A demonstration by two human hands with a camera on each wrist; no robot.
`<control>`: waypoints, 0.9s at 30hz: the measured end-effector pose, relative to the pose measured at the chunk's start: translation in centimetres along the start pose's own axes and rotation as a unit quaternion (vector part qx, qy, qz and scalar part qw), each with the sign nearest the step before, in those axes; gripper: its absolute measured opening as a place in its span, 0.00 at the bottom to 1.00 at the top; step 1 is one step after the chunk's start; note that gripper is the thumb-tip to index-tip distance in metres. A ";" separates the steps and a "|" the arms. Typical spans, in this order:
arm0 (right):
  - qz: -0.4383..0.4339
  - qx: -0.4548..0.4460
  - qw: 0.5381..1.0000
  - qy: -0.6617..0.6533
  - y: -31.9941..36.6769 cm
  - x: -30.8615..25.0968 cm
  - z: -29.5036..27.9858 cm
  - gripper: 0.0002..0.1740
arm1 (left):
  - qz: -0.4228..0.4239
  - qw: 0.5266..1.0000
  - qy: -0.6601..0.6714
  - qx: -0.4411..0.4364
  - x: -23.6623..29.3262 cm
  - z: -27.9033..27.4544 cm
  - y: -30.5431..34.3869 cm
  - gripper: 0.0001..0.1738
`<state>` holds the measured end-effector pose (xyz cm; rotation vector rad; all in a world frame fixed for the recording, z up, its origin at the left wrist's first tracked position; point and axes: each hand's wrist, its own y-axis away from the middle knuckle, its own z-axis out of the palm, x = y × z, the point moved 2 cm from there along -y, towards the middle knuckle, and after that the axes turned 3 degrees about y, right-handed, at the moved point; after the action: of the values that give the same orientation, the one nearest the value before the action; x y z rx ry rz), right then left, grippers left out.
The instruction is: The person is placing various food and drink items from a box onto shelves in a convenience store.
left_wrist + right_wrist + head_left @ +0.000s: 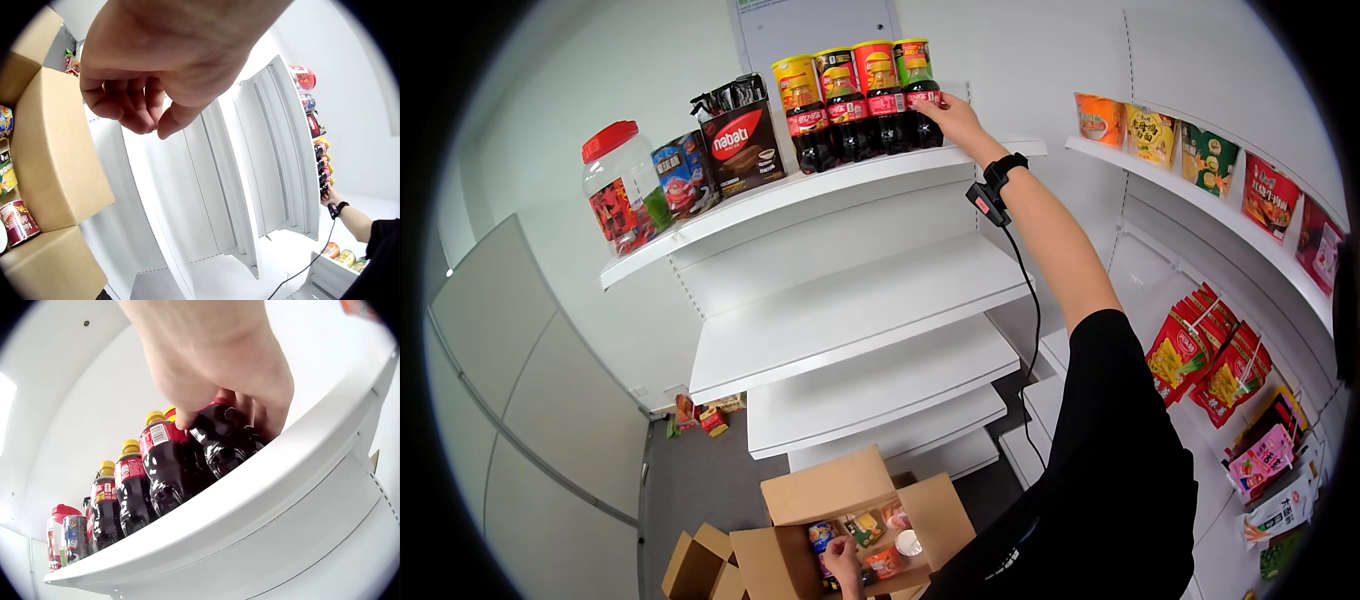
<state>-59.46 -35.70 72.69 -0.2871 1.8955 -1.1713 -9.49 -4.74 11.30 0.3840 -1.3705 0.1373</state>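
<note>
In the head view we find bright, even light on the white wall (1000, 50); wide-angle distortion bows the top shelf (830, 185), and black vignetting rounds the corners. The black sleeve (1115, 450) loses most detail. In the left wrist view we note shadow under the curled fingers of the left hand (162, 69), against near-white shelving (169, 200). In the right wrist view, we observe sharp glints on the cola bottles (165, 478) and a blown-out patch at left
</note>
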 end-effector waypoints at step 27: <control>0.162 0.032 0.986 -0.033 18.6 -5.3 0.3 0.32 | -0.007 0.989 -0.064 -0.131 1.9 -7.5 -0.1 0.03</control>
<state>-51.74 -22.95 60.38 0.0188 1.7623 -0.9873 -2.09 -2.46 12.00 0.1845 -1.4906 -0.0817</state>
